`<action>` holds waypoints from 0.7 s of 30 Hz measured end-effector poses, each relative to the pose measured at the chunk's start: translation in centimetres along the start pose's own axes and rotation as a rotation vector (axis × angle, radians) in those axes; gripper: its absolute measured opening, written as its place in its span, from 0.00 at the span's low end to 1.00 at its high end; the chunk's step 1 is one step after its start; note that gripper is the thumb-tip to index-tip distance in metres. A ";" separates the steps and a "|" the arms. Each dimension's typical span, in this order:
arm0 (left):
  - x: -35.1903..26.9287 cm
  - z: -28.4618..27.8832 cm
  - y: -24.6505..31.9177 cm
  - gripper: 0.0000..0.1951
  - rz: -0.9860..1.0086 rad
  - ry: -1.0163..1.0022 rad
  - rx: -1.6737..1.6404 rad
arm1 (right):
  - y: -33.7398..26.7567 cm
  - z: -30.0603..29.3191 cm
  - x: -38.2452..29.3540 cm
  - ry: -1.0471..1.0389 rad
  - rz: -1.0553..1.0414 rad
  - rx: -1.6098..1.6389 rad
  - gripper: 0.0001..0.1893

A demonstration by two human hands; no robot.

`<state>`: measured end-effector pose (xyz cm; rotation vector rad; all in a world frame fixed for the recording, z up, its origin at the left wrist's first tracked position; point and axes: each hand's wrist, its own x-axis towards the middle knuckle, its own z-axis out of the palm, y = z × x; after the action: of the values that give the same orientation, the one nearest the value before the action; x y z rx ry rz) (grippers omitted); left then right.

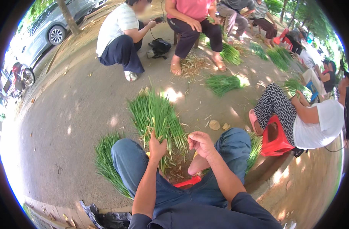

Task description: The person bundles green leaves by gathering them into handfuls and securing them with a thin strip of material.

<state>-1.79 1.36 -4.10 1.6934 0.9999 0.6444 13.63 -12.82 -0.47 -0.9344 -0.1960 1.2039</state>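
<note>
My left hand (157,146) is closed around the lower part of a bunch of green garlic chives (158,114), whose leaves point away from me. Under and beside it, more chives (176,130) lie on the pavement between my feet. My right hand (199,142) is raised to the right of the bunch, thumb and fingertips pinched together; whether a thin scrap is between them I cannot tell. Outside my left knee lies a long pile of chives (110,163), and part of another pile (255,148) shows beyond my right knee.
A person sits at the right on a red plastic stool (274,140), holding chives. Ahead, one person squats near a black bag (160,45) and others sit in a row. A chive bundle (224,83) and two stones (214,125) lie on the ground. A black plastic bag (108,219) is behind left.
</note>
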 end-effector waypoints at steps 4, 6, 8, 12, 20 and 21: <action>0.0 0.3 0.9 0.30 -0.054 0.008 -0.011 | -2.1 -1.1 -0.8 -0.100 -0.083 0.083 0.06; 0.2 0.1 -0.3 0.26 0.031 0.063 -0.012 | -2.5 -1.5 -1.1 -0.117 -0.065 0.043 0.07; 0.4 0.1 -0.8 0.25 0.032 0.086 -0.062 | -2.7 -1.1 -1.3 -0.086 0.079 -0.454 0.08; 0.9 -0.1 -1.0 0.33 -0.078 -0.024 -0.094 | 2.2 -1.9 -1.2 -0.220 0.140 -1.836 0.11; 0.1 0.8 -0.5 0.27 -0.048 -0.061 -0.046 | 4.9 1.6 -0.9 -0.121 -0.069 -1.317 0.17; 0.0 0.8 -0.6 0.26 -0.059 -0.078 -0.082 | 5.6 1.5 -0.6 -0.120 -0.103 -1.305 0.17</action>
<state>-1.35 1.05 -4.89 1.5989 0.9525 0.5694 8.50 -12.28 -3.27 -1.9213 -1.2022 0.9559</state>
